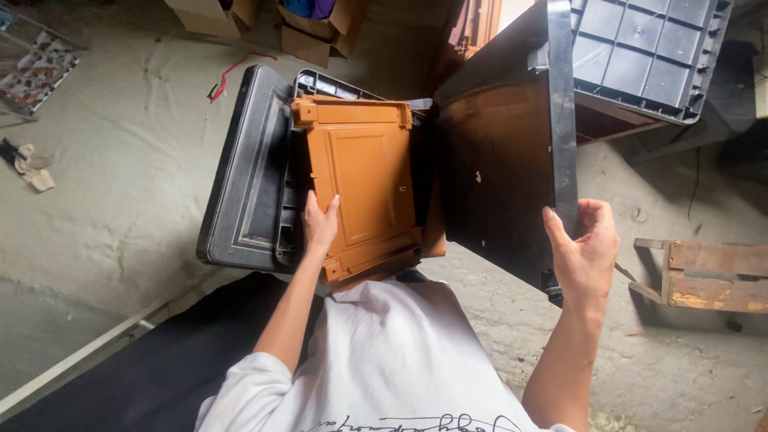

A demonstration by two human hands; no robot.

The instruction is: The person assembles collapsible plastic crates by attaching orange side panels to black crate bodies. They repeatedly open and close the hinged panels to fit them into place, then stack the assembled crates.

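Observation:
My left hand (319,226) lies flat against the lower left of an orange-brown plastic panel (364,176), which stands tilted in front of me. My right hand (588,248) grips the near edge of a large dark brown panel (496,176) with a grey-black rim, held upright to the right of the orange one. Behind the orange panel lies a black moulded plastic panel (244,192) on the floor, partly covered by it.
A grey ribbed plastic panel (648,52) leans at the upper right. Cardboard boxes (308,24) stand at the top. A wooden frame piece (708,276) lies on the concrete floor at right. A red cord (232,72) and rags (32,164) lie at left.

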